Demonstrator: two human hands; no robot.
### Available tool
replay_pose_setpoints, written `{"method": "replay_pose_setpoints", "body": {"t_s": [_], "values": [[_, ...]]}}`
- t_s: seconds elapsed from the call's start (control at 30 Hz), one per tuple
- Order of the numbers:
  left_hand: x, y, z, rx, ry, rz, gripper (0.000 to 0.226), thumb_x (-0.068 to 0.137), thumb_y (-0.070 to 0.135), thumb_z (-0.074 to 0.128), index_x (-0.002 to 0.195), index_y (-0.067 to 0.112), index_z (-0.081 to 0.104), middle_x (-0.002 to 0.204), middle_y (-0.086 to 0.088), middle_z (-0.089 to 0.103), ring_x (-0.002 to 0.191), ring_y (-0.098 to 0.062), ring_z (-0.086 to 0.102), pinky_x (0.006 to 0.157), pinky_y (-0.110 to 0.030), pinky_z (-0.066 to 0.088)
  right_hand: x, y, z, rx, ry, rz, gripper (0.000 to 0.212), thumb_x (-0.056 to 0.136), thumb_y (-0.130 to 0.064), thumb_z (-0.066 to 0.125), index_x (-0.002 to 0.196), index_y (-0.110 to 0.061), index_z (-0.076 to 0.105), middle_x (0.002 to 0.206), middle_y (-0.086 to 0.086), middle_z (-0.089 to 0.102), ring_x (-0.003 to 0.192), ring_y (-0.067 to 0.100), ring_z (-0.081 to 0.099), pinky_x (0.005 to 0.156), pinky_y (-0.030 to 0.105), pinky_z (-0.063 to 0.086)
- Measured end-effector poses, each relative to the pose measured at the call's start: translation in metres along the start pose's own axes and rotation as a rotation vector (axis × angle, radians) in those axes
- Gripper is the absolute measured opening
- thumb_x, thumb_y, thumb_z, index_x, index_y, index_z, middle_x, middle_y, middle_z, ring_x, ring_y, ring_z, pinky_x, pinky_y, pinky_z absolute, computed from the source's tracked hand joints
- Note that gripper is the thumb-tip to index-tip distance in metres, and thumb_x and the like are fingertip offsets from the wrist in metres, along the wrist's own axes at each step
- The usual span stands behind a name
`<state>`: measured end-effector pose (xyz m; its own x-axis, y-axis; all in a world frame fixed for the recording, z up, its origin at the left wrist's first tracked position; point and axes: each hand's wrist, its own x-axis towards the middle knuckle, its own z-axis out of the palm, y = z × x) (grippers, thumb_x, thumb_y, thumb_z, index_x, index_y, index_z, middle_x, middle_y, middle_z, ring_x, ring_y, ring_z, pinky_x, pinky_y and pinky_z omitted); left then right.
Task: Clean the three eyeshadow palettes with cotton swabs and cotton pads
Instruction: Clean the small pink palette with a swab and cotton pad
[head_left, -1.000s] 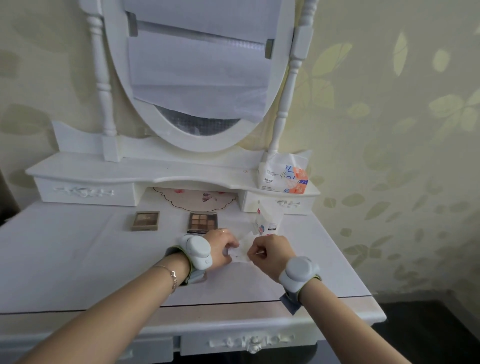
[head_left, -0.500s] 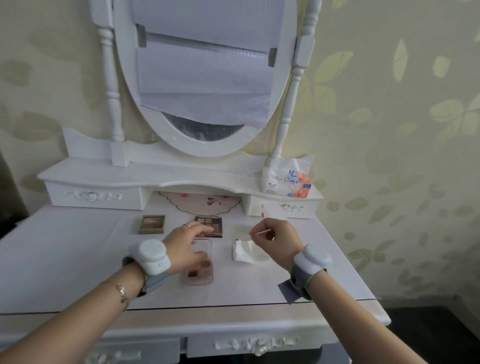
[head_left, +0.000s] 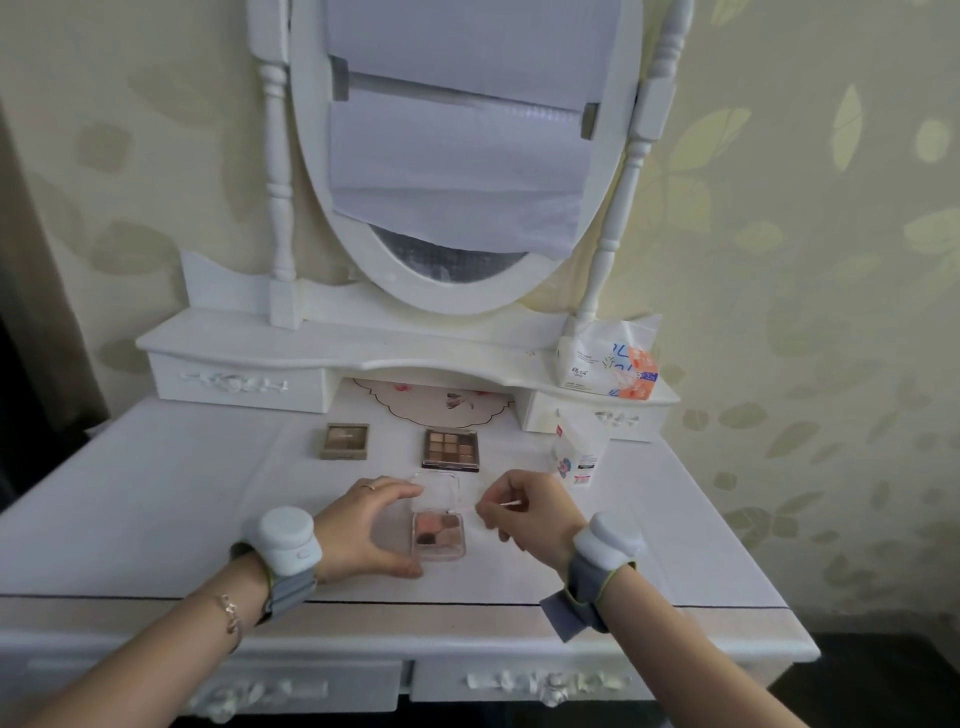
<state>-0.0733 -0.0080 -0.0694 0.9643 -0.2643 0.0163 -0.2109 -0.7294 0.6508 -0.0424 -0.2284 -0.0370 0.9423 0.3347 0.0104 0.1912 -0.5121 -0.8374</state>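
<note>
An open pink eyeshadow palette with a clear lid lies on the white dressing table near the front. My left hand holds it from the left, fingers on the lid's far corner and thumb at the near corner. My right hand pinches a cotton swab just right of the palette, its tip pointing left toward the pans. A small beige palette and a nine-pan brown palette lie open farther back.
A cotton swab pack stands right of the brown palette. A soft pack of tissues or pads sits on the right end of the raised shelf. The oval mirror, covered with paper, rises behind.
My left hand has shifted from on top of the pink palette to gripping its left side. My right hand has lowered the swab toward the palette, and now hides the white pad.
</note>
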Motion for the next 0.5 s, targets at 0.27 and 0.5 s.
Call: {"method": "replay_pose_setpoints", "body": {"t_s": [0.27,0.5], "values": [[-0.001,0.0,0.007,-0.084,0.057,0.084,0.098,0.034,0.086,0.059,0.12,0.048,0.034,0.116,0.033,0.046,0.114,0.008,0.039,0.09,0.0,0.026,-0.005,0.009,0.005,-0.191,-0.007,-0.008,0.02,0.088,-0.023,0.06,0.07,-0.021,0.053,0.057,-0.009,0.057,0.044,-0.002,0.049,0.051,0.011,0.039],[0.002,-0.006,0.013,-0.071,0.08,0.095,0.093,0.04,0.089,0.054,0.12,0.045,0.036,0.115,0.027,0.049,0.111,0.006,0.041,0.094,-0.005,0.029,-0.01,0.016,0.007,-0.155,-0.022,0.008,0.02,0.094,-0.018,0.048,0.075,-0.022,0.048,0.054,-0.004,0.058,0.043,0.003,0.043,0.049,0.018,0.037]]}}
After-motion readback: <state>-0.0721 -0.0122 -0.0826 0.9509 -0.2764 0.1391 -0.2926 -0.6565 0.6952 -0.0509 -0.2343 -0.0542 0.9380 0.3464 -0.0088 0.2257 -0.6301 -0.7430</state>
